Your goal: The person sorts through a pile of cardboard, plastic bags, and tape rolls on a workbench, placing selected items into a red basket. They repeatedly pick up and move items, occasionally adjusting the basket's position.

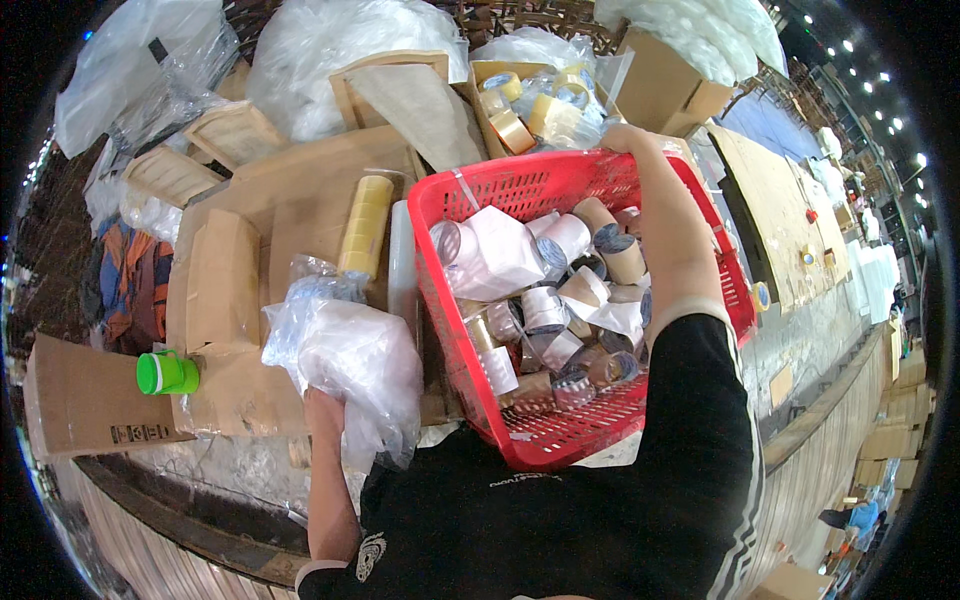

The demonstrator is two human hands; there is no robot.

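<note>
A red plastic basket [432, 250] stands tilted in front of me, filled with rolls of tape in white, brown and clear [545, 310]. My right arm reaches across it, and my right hand [622, 138] is closed on its far rim. On the left, my left hand [324, 412] grips a crumpled clear plastic bag [360, 350]; the bag covers most of its fingers. Just beyond the bag, a stack of yellow tape rolls [366, 225] lies on the flattened cardboard [290, 190].
Behind the basket is a cardboard box [495, 140] holding more tape rolls. A green lidded jug [168, 373] sits at the left edge near a cardboard carton [95, 395]. Large bundles of clear plastic [350, 50] line the back. Farther right stands a wooden board table [780, 220].
</note>
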